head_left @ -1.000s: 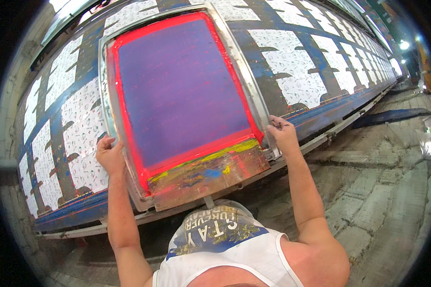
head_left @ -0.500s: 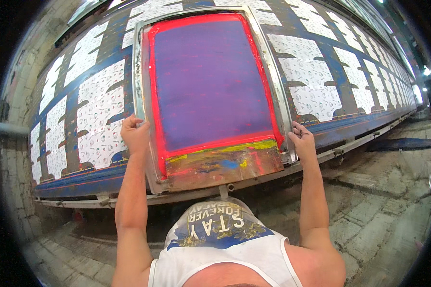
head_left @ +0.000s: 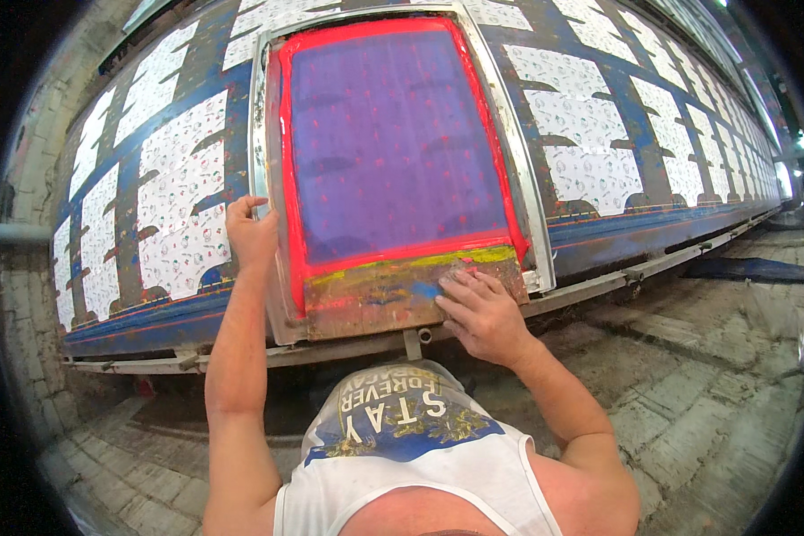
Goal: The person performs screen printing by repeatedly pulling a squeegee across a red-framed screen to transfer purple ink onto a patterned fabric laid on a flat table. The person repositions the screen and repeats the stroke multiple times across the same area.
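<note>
The metal-framed printing screen with purple mesh and red border (head_left: 393,152) covered the middle of the long blue printing table (head_left: 616,237), leaving open table surface with white printed fabric panels (head_left: 590,152) on either side. The left hand (head_left: 252,234) blocked the frame's left edge, and the right hand (head_left: 482,314) lay on the ink-smeared wooden squeegee (head_left: 375,299). Below the table edge, the brick floor (head_left: 732,393) lay open to the right.

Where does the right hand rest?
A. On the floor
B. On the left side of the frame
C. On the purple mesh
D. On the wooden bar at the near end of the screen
D: the right hand lies flat on the paint-stained wooden bar, while the left hand holds the frame's left side.
</note>
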A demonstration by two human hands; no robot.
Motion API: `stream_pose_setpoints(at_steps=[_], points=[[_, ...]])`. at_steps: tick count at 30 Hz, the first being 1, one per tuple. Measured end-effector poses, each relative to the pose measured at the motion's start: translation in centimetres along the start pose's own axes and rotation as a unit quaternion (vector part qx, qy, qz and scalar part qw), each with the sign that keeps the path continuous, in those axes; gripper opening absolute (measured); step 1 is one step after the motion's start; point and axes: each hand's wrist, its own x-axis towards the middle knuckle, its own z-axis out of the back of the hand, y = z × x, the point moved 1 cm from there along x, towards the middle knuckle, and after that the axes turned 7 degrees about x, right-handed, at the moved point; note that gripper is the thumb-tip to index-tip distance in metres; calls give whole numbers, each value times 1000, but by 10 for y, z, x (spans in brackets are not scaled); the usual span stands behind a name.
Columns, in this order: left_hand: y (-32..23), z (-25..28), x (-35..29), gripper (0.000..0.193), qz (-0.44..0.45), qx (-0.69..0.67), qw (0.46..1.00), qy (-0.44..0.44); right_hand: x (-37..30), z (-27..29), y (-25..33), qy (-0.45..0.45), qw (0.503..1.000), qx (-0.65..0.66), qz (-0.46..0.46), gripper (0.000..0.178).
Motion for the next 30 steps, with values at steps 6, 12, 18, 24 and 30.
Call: stream_pose_setpoints(at_steps=[6, 12, 18, 24, 30], points=[[-9, 16, 35, 63, -59, 73, 994, 47, 1, -13, 0, -52, 993, -96, 43, 41], [9, -11, 55, 60, -171, 57, 984, -3, 22, 5, 26, -57, 990, -126, 37, 42], [8, -19, 47, 51, -143, 37, 989, -29, 89, 0, 57, -15, 993, -115, -29, 46], [4, -17, 44, 40, -169, 52, 983, -48, 113, 22, 61, 61, 992, -82, -70, 54], [3, -22, 44, 30, -181, 85, 978, -61, 85, 5, 78, 78, 984, -105, -121, 45]])
